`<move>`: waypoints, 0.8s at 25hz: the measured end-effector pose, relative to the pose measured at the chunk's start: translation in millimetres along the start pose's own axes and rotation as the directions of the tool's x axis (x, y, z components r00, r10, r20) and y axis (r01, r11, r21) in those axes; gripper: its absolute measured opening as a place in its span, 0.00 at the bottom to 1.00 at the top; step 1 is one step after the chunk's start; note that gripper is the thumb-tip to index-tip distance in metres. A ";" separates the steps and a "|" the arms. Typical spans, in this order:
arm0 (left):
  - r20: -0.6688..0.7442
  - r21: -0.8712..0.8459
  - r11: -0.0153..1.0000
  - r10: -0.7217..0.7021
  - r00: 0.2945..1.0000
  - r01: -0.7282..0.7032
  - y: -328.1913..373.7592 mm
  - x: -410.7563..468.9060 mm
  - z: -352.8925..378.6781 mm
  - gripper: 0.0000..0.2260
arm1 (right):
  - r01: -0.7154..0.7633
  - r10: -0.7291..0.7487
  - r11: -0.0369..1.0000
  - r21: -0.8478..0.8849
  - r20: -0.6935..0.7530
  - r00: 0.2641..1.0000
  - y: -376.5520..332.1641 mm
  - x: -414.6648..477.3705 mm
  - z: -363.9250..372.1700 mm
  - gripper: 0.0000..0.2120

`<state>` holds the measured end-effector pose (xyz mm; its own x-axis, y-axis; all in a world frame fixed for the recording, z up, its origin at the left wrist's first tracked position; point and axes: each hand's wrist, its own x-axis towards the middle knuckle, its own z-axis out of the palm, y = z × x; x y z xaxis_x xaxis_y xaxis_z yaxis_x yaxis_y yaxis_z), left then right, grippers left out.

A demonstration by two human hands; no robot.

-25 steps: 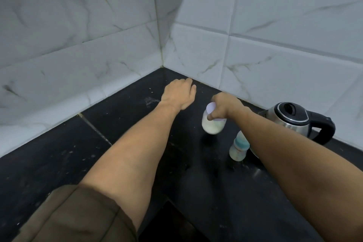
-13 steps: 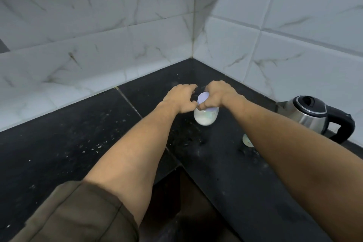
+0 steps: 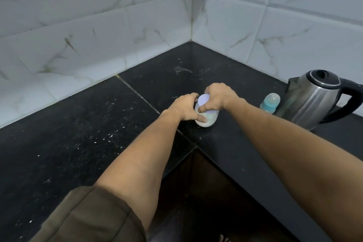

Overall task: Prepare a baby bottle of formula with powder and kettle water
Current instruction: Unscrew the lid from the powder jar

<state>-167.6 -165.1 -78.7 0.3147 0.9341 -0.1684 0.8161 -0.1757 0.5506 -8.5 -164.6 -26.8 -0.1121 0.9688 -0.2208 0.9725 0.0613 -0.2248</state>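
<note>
A small clear jar of white formula powder (image 3: 209, 120) with a pale lilac lid (image 3: 204, 100) stands on the black counter (image 3: 98, 124). My left hand (image 3: 184, 107) grips the jar's body from the left. My right hand (image 3: 220, 96) curls over the lid, thumb and fingers round its rim. A baby bottle (image 3: 269, 102) with a teal collar and clear cap stands to the right, beside a steel kettle (image 3: 312, 100) with a black lid and handle.
White marble-look tiled walls (image 3: 137, 15) meet in a corner behind the counter. The counter makes an L, with a dark gap (image 3: 206, 192) and floor below between my arms. White specks are scattered over the left slab.
My left hand has moved right onto the jar and now grips its side. The jar has come down onto the counter. The camera has shifted, showing the bottle and kettle more fully.
</note>
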 end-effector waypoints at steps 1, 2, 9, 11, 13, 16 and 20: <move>0.003 -0.041 0.999 -0.013 1.000 0.013 -3.3 -1.5 4.6 0.41 | -0.007 0.007 1.000 -0.001 0.004 1.000 -0.3 -2.3 4.0 0.25; 0.007 -0.074 0.997 -0.021 1.000 0.021 -6.2 -2.7 9.8 0.43 | -0.016 0.016 1.000 -0.001 0.007 1.000 0.3 -4.8 8.3 0.26; -0.040 -0.232 0.972 -0.057 0.998 0.046 -16.1 -8.0 48.9 0.41 | -0.054 0.056 0.998 0.023 -0.070 0.996 7.8 -17.5 25.5 0.26; -0.076 -0.257 0.966 -0.060 0.995 0.039 -14.0 -6.9 53.4 0.43 | -0.078 0.079 0.997 0.012 -0.080 0.994 8.6 -18.5 27.3 0.25; -0.096 -0.278 0.960 -0.051 0.994 0.022 -11.6 -6.3 55.8 0.41 | -0.087 0.089 0.996 0.029 -0.079 0.993 7.8 -19.7 28.8 0.26; -0.138 -0.287 0.958 -0.043 0.989 0.001 -10.8 -7.3 58.1 0.34 | -0.071 0.072 0.997 0.017 -0.076 0.994 6.8 -17.9 27.7 0.29; -0.153 -0.324 0.946 -0.078 0.985 0.024 -13.4 -7.6 61.6 0.30 | -0.026 0.025 0.999 -0.023 -0.064 0.998 3.4 -13.1 27.8 0.26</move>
<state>-151.0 -189.0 -135.1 0.1726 0.9814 -0.0837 0.6228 -0.0429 0.7812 -9.4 -183.8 -51.0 -0.0748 0.9834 -0.1655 0.9796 0.0414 -0.1967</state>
